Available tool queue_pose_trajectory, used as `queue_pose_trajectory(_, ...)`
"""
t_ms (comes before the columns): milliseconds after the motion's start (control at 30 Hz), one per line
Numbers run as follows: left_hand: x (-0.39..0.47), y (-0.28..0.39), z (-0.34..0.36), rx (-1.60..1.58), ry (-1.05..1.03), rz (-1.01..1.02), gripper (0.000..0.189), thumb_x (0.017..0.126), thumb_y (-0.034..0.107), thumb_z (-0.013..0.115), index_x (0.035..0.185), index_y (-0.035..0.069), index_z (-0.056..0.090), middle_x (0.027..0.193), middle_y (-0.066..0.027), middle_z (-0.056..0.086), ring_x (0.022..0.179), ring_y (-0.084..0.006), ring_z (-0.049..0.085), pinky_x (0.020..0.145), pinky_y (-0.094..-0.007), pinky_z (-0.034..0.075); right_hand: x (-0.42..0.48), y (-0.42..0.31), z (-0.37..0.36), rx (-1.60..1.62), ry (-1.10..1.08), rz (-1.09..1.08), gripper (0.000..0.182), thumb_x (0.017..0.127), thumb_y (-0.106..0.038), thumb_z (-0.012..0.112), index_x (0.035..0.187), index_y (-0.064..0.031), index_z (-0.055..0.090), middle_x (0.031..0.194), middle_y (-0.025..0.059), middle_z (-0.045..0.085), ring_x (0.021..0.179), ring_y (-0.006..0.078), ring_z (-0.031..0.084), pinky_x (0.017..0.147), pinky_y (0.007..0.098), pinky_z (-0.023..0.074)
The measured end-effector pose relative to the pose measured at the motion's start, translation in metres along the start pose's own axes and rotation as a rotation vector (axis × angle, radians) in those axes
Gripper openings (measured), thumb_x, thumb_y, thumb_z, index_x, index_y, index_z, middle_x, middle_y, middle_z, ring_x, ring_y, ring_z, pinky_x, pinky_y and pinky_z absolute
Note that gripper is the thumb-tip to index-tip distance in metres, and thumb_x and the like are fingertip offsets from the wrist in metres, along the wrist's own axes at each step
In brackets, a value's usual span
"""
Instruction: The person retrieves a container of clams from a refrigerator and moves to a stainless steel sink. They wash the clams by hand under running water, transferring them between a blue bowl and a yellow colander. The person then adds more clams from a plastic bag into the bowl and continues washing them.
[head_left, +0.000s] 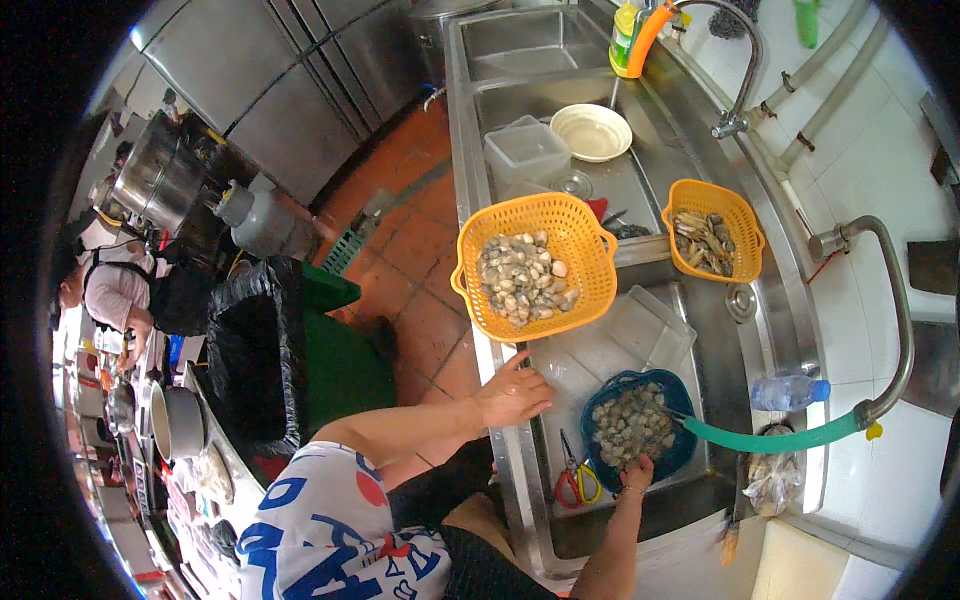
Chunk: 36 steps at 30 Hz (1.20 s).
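In the near sink basin stands a dark blue basket (684, 456) of small greyish shellfish (634, 424). Water runs over them from a green hose (772, 441). My right hand (637, 474) is at the basket's near rim, its fingertips against the shellfish; its grip is unclear. My left hand (516, 394) rests by the basin's left edge, fingers spread and holding nothing, just below a yellow basket (577, 225) of shelled shellfish (525, 277). Red-and-yellow-handled scissors (577, 484) lie left of the blue basket. A clear plastic container (652, 326) sits behind it.
A smaller yellow basket (716, 195) with seafood stands at the right. The far basin holds a white bowl (592, 131) and a plastic tub (527, 154). A water bottle (787, 393) lies on the right ledge. A lined bin (292, 360) stands left; another person (116, 289) is beyond.
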<state>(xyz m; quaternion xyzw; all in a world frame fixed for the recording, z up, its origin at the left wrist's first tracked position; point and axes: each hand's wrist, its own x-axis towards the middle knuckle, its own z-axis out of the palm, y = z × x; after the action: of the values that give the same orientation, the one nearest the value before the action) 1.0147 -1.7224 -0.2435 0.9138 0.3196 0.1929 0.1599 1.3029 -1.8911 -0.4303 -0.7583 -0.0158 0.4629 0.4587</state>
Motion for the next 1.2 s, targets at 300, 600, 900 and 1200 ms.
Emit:
queue_pose_trajectory(300, -0.008, -0.003, -0.008, -0.028, -0.082, -0.086, 0.010, 0.073, 0.016, 0.057, 0.080, 0.010, 0.060, 0.069, -0.0045, 0.054, 0.072, -0.0185, 0.054, 0.093, -0.0425, 0.029, -0.014, -0.017, 0.027, -0.260, 0.035, -0.034, 0.060, 0.072, -0.008, 0.057, 0.125, -0.0052, 0.028, 0.129, 0.0130, 0.029, 0.114, 0.0278, 0.034, 0.090, 0.0376, 0.0322)
queue_pose_trajectory(600, 0.008, -0.005, 0.008, -0.077, 0.016, -0.046, 0.006, 0.071, 0.012, 0.057, 0.075, 0.008, 0.060, 0.065, -0.0046, 0.055, 0.069, -0.0206, 0.053, 0.090, -0.0415, 0.030, -0.014, -0.034, 0.031, -0.716, 0.072, -0.043, 0.077, 0.068, -0.030, 0.066, 0.129, -0.0096, 0.023, 0.131, 0.0175, 0.020, 0.119, 0.0344, 0.023, 0.095, 0.0456, 0.0283)
queue_pose_trajectory(900, 0.013, 0.013, 0.011, 0.012, -0.037, -0.030, 0.008, 0.073, 0.010, 0.052, 0.073, 0.005, 0.058, 0.065, -0.0088, 0.054, 0.066, -0.0238, 0.052, 0.089, -0.0420, 0.030, 0.000, -0.057, 0.042, -0.498, 0.373, -0.122, 0.074, 0.065, -0.029, 0.063, 0.128, -0.0177, 0.026, 0.130, 0.0197, 0.023, 0.118, 0.0373, 0.025, 0.093, 0.0440, 0.0285)
queue_pose_trajectory(1200, 0.010, 0.004, 0.009, 0.032, -0.082, -0.037, 0.005, 0.070, 0.010, 0.054, 0.071, 0.007, 0.058, 0.067, -0.0070, 0.056, 0.068, -0.0226, 0.052, 0.089, -0.0427, 0.029, -0.024, -0.059, 0.057, -1.125, 0.225, -1.120, 0.018, 0.074, -0.017, 0.052, 0.086, -0.0032, 0.055, 0.087, 0.0142, 0.055, 0.081, 0.0256, 0.053, 0.070, 0.0358, 0.0419)
